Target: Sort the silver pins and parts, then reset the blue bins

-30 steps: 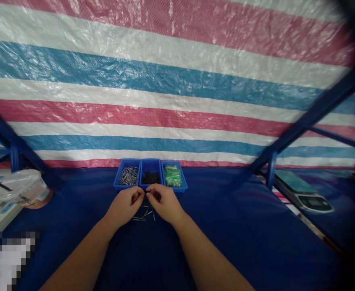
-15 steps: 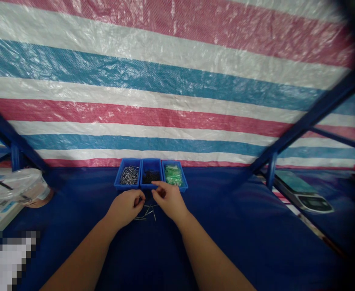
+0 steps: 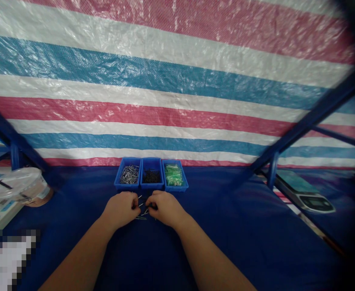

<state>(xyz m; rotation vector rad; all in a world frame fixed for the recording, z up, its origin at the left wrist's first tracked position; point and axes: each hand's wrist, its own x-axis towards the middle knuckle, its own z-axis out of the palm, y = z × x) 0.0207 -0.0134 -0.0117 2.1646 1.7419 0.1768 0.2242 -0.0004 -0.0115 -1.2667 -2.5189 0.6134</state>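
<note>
My left hand (image 3: 122, 209) is closed in a pinch low over the table, with a thin silver pin (image 3: 140, 204) showing at its fingertips. Close by on the right, my right hand (image 3: 166, 209) is also pinched shut; what lies in its fingers is too small and dark to make out. Between and beneath both hands lie several loose thin metal pins (image 3: 141, 218), partly hidden by the fingers. Just beyond stand three blue bins: the left bin (image 3: 127, 187) with silver pins, the middle bin (image 3: 152, 186) with small black pieces, the right bin (image 3: 176, 188) with green-and-clear pieces.
A digital scale (image 3: 312, 198) stands on the right past a blue frame post (image 3: 272, 169). At the left are a clear round tub (image 3: 33, 188) and a white power strip (image 3: 1, 214). Striped plastic sheeting (image 3: 165, 93) hangs behind the blue table (image 3: 232, 234).
My right hand has drawn back from the front of the middle and right bins, down to the loose pins, and its fingers have closed. My left hand has shifted slightly left and down.
</note>
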